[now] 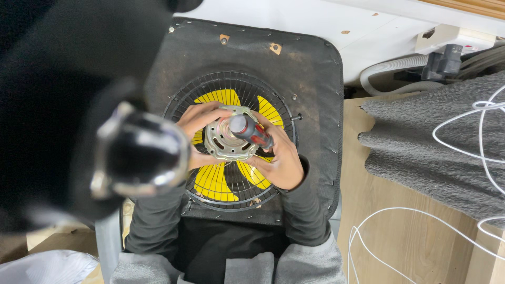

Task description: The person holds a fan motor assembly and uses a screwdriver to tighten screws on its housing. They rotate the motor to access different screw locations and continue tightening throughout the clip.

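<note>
A black padded seat base (pixel 310 68) on the person's lap carries a wire fan guard (pixel 179 100) over yellow blades (pixel 213 181). The left hand (pixel 197 123) grasps the metal motor housing (pixel 223 142), steadying it; the right hand (pixel 279 158) grips a red-handled screwdriver (pixel 250 131) upright over it.

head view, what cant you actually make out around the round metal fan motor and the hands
- Screwdriver tip: the red and black screwdriver points down at the round metal fan motor, its handle hiding the tip.
- Left hand fingers: partly behind the motor.
- Right hand grip: palm side hidden.
- Large dark blurred object: out of focus, covers the round black wire fan grille on the left.
</note>
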